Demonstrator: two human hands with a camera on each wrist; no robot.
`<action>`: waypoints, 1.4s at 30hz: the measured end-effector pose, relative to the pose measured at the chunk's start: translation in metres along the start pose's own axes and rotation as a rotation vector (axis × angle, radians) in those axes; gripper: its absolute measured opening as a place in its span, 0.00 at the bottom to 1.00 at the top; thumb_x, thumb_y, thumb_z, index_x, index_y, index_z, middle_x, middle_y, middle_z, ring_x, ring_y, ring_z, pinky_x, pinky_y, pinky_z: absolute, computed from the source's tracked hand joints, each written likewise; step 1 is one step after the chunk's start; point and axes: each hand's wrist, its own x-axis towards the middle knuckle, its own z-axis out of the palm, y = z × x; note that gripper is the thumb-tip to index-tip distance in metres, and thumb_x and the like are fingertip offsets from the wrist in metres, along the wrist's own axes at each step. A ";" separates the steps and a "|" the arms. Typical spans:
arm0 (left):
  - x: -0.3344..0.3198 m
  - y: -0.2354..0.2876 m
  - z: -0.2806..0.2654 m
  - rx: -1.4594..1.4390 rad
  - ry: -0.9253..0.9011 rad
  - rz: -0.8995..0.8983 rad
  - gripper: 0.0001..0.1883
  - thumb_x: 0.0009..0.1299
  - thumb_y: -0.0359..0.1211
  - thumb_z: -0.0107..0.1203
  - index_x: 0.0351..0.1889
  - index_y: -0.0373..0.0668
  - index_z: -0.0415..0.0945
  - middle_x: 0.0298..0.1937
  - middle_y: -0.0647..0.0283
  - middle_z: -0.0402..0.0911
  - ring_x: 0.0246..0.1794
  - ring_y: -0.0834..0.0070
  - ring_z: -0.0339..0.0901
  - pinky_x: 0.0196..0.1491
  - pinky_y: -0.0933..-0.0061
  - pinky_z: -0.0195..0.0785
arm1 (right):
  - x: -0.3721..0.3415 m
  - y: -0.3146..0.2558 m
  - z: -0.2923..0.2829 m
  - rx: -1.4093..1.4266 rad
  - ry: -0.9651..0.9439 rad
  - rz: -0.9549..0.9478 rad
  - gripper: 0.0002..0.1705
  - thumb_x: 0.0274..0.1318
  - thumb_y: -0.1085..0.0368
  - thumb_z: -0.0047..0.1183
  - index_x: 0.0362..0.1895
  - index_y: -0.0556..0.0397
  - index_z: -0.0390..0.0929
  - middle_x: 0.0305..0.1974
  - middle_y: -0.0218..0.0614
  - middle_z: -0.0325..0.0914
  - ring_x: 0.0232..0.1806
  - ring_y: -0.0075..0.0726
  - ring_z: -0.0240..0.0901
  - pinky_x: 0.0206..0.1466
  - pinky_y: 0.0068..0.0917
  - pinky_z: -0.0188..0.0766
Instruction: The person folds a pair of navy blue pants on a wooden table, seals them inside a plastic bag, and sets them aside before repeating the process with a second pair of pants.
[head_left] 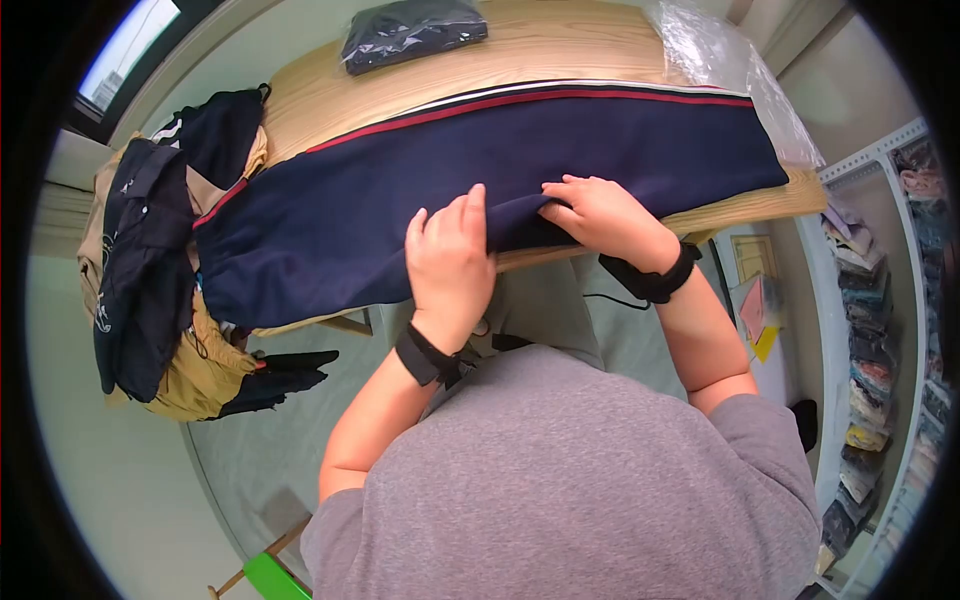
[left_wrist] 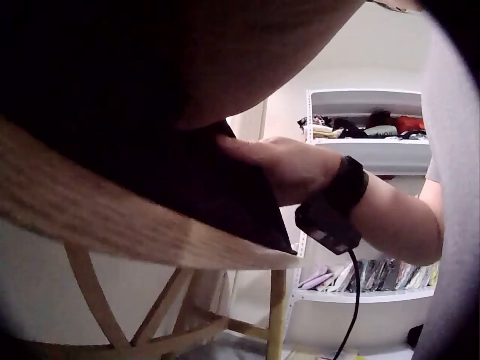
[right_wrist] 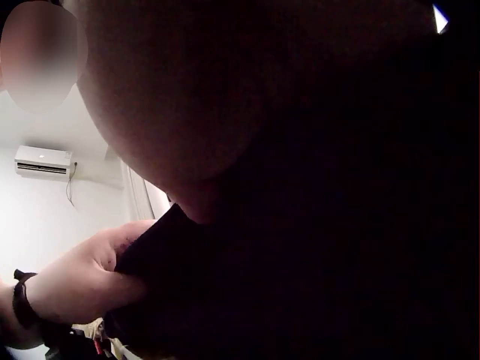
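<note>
Across mid-frame, our navy garment [head_left: 480, 165] runs left to right; left hand [head_left: 452, 258] and right hand [head_left: 612, 217] both seemingly pinch its lower edge.

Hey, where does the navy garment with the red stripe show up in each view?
Head: the navy garment lies across the wooden table, upper middle.
Left wrist: the navy garment, nearly black, left and centre.
Right wrist: the navy garment, dark, lower centre; its right extent is unclear.
Shared landmark: the right hand, large and close in its own view.
</note>
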 end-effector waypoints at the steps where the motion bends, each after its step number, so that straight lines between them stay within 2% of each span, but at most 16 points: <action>1: 0.001 -0.004 -0.004 -0.031 0.011 0.000 0.34 0.49 0.24 0.61 0.59 0.42 0.68 0.49 0.57 0.78 0.50 0.59 0.75 0.59 0.56 0.63 | -0.001 0.000 0.001 0.001 0.001 0.004 0.12 0.59 0.60 0.48 0.38 0.51 0.81 0.34 0.39 0.79 0.37 0.48 0.76 0.42 0.41 0.74; 7: -0.009 -0.020 -0.042 0.040 -0.012 -0.067 0.31 0.46 0.18 0.52 0.53 0.42 0.72 0.49 0.59 0.77 0.50 0.58 0.73 0.57 0.61 0.64 | 0.001 -0.011 -0.004 0.078 -0.097 0.176 0.14 0.61 0.55 0.48 0.40 0.49 0.80 0.37 0.35 0.78 0.41 0.47 0.75 0.46 0.41 0.72; 9: -0.016 -0.016 -0.063 0.009 -0.140 -0.082 0.28 0.48 0.18 0.52 0.52 0.42 0.74 0.50 0.61 0.76 0.52 0.62 0.72 0.61 0.57 0.61 | -0.001 -0.014 -0.005 0.111 -0.146 0.271 0.16 0.61 0.52 0.49 0.41 0.49 0.80 0.42 0.35 0.78 0.48 0.48 0.73 0.55 0.48 0.67; 13: -0.020 -0.014 -0.093 -0.087 -0.177 -0.088 0.26 0.46 0.17 0.50 0.47 0.40 0.75 0.45 0.62 0.77 0.45 0.61 0.75 0.49 0.63 0.68 | -0.006 -0.017 -0.004 0.142 -0.112 0.292 0.18 0.59 0.49 0.51 0.42 0.50 0.80 0.48 0.36 0.77 0.55 0.50 0.69 0.62 0.56 0.58; 14: -0.023 -0.017 -0.094 -0.083 -0.172 -0.061 0.24 0.46 0.18 0.50 0.45 0.40 0.76 0.43 0.61 0.78 0.42 0.62 0.75 0.44 0.64 0.70 | -0.007 -0.017 -0.004 0.177 -0.165 0.332 0.19 0.56 0.50 0.54 0.45 0.50 0.78 0.55 0.40 0.73 0.61 0.53 0.64 0.66 0.57 0.53; 16: -0.029 -0.018 -0.096 -0.096 -0.203 -0.051 0.24 0.46 0.18 0.50 0.44 0.40 0.76 0.43 0.61 0.78 0.42 0.62 0.75 0.44 0.63 0.70 | -0.011 -0.018 -0.003 0.211 -0.216 0.370 0.21 0.54 0.51 0.57 0.48 0.49 0.77 0.61 0.44 0.70 0.67 0.55 0.59 0.69 0.57 0.48; 22: -0.036 -0.017 -0.088 -0.214 -0.199 0.030 0.18 0.45 0.19 0.50 0.35 0.39 0.78 0.37 0.62 0.80 0.36 0.62 0.77 0.39 0.65 0.72 | -0.010 -0.065 0.003 0.134 -0.079 0.101 0.48 0.34 0.51 0.70 0.64 0.41 0.65 0.62 0.45 0.65 0.68 0.52 0.56 0.69 0.58 0.47; 25: -0.046 -0.020 -0.081 -0.277 -0.165 0.046 0.17 0.44 0.19 0.51 0.33 0.39 0.79 0.36 0.61 0.81 0.33 0.63 0.77 0.35 0.65 0.72 | -0.004 -0.093 0.025 0.168 0.067 0.028 0.39 0.39 0.67 0.63 0.62 0.39 0.68 0.61 0.40 0.67 0.66 0.44 0.61 0.69 0.53 0.51; 26: -0.049 -0.022 -0.078 -0.289 -0.133 0.071 0.16 0.44 0.21 0.53 0.33 0.39 0.79 0.35 0.60 0.81 0.32 0.64 0.78 0.34 0.66 0.73 | -0.001 -0.097 0.032 0.127 0.169 0.028 0.32 0.40 0.71 0.59 0.56 0.43 0.74 0.57 0.38 0.73 0.61 0.42 0.67 0.67 0.49 0.56; 29: -0.054 -0.031 -0.079 -0.439 -0.148 0.154 0.17 0.45 0.23 0.55 0.35 0.39 0.79 0.37 0.59 0.82 0.36 0.62 0.79 0.36 0.65 0.74 | 0.000 -0.093 0.048 0.161 0.165 0.044 0.24 0.39 0.69 0.60 0.47 0.48 0.78 0.50 0.37 0.77 0.56 0.43 0.72 0.64 0.47 0.61; 30: -0.057 -0.038 -0.083 -0.414 -0.211 0.204 0.23 0.45 0.26 0.60 0.43 0.42 0.79 0.47 0.58 0.80 0.48 0.59 0.76 0.49 0.59 0.72 | 0.002 -0.092 0.045 0.184 0.191 0.036 0.20 0.36 0.66 0.61 0.41 0.50 0.79 0.45 0.36 0.80 0.52 0.44 0.75 0.62 0.46 0.65; 31: -0.059 -0.043 -0.086 -0.410 -0.212 0.202 0.23 0.45 0.26 0.60 0.43 0.42 0.79 0.47 0.58 0.80 0.48 0.59 0.76 0.49 0.59 0.72 | 0.003 -0.091 0.042 0.188 0.193 0.034 0.20 0.36 0.66 0.61 0.41 0.50 0.79 0.45 0.36 0.80 0.52 0.44 0.75 0.62 0.46 0.65; 34: -0.070 -0.060 -0.081 -0.082 -0.240 0.129 0.34 0.44 0.28 0.65 0.55 0.45 0.73 0.61 0.59 0.71 0.65 0.59 0.63 0.65 0.51 0.55 | 0.002 -0.091 0.036 0.227 0.150 0.037 0.23 0.32 0.63 0.63 0.41 0.49 0.78 0.46 0.36 0.79 0.53 0.44 0.74 0.63 0.46 0.63; 37: -0.075 -0.081 -0.068 0.084 -0.178 0.134 0.30 0.45 0.23 0.61 0.52 0.44 0.76 0.58 0.61 0.74 0.62 0.60 0.67 0.64 0.52 0.58 | 0.002 -0.091 0.033 0.216 0.100 0.024 0.25 0.31 0.65 0.63 0.42 0.49 0.79 0.48 0.37 0.79 0.55 0.45 0.74 0.65 0.48 0.61; 39: -0.075 -0.094 -0.064 0.012 -0.098 0.141 0.24 0.46 0.19 0.53 0.45 0.41 0.79 0.48 0.61 0.80 0.53 0.61 0.74 0.55 0.58 0.67 | -0.003 -0.091 0.035 0.223 0.104 -0.005 0.26 0.29 0.63 0.64 0.42 0.48 0.79 0.50 0.37 0.78 0.57 0.46 0.72 0.66 0.51 0.59; 42: -0.071 -0.097 -0.067 -0.016 -0.094 0.168 0.20 0.48 0.22 0.54 0.42 0.41 0.80 0.46 0.62 0.81 0.49 0.63 0.77 0.46 0.62 0.72 | -0.016 -0.086 0.028 0.207 0.004 0.002 0.30 0.36 0.54 0.66 0.49 0.47 0.77 0.58 0.39 0.72 0.63 0.46 0.65 0.67 0.54 0.55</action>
